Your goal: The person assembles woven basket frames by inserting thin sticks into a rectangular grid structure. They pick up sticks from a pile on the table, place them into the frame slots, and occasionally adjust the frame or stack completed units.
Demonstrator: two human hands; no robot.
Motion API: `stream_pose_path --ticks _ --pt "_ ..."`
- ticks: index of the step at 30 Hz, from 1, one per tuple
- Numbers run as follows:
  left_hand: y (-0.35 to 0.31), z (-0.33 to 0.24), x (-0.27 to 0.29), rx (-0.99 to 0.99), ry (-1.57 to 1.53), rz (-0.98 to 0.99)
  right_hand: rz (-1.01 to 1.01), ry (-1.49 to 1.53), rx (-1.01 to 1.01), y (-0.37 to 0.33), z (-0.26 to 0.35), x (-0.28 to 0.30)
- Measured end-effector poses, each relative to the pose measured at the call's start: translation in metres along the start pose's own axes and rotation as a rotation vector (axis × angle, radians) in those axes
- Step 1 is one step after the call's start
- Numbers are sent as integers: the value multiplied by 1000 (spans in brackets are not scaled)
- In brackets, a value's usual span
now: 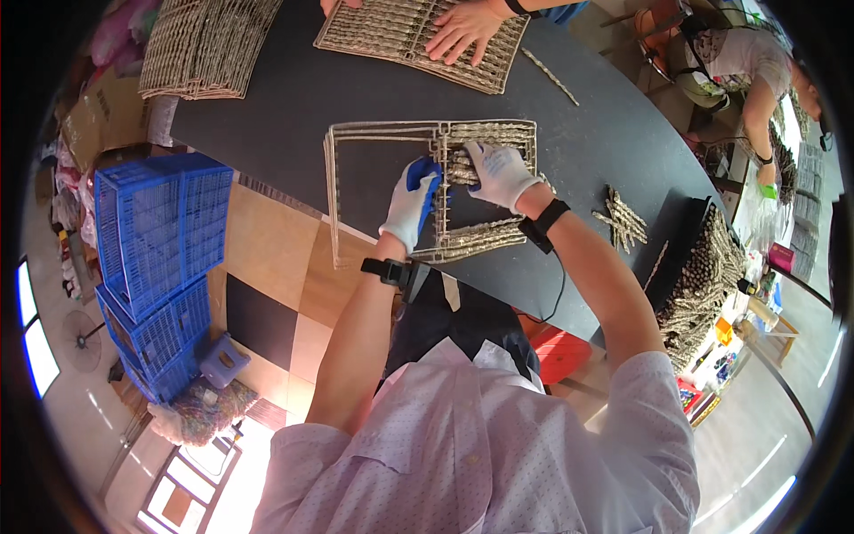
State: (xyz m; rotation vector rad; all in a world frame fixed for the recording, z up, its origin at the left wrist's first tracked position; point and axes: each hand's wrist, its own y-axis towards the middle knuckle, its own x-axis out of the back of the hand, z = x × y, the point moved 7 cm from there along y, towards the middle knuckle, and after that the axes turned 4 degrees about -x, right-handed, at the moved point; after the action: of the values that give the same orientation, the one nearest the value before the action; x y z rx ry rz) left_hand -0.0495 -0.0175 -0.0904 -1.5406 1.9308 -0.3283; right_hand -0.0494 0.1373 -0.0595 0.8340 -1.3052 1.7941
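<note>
Right hand (pixel 501 173): fingers (pixel 480 158) closed on twisted rods (pixel 461 169) inside wire frame (pixel 333 187). Left hand (pixel 410 206): fingers bent at centre bar (pixel 442 215), grip cannot be told. Right of fingers: loose rods (pixel 626 221), black bin (pixel 673 256); beyond, co-worker's hand (pixel 464 32) on filled rack (pixel 378 28).

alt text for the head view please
A gloved left hand touches a wire frame at a dark table while the right hand grips twisted pieces inside it. Beyond, another person's hand rests on a filled frame; blue crates stand left.
</note>
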Motion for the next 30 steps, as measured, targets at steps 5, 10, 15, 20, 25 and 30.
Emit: stream_pose_path --ticks 5,10,15,20,25,30 --pt "-9 16 -6 -289 626 114 -51 4 35 -2 -8 -3" --pt "-3 25 2 -31 355 -53 -224 196 32 -13 -15 8" --pt "1 17 18 25 263 -45 -530 621 155 -42 -12 61" --pt "3 14 16 24 283 -28 -777 1006 -7 -58 -41 81" --pt "-6 8 16 -53 404 -106 -1013 1997 -129 -73 -97 42" --pt "11 27 42 -51 331 -37 -1205 2037 -117 -176 -114 42"
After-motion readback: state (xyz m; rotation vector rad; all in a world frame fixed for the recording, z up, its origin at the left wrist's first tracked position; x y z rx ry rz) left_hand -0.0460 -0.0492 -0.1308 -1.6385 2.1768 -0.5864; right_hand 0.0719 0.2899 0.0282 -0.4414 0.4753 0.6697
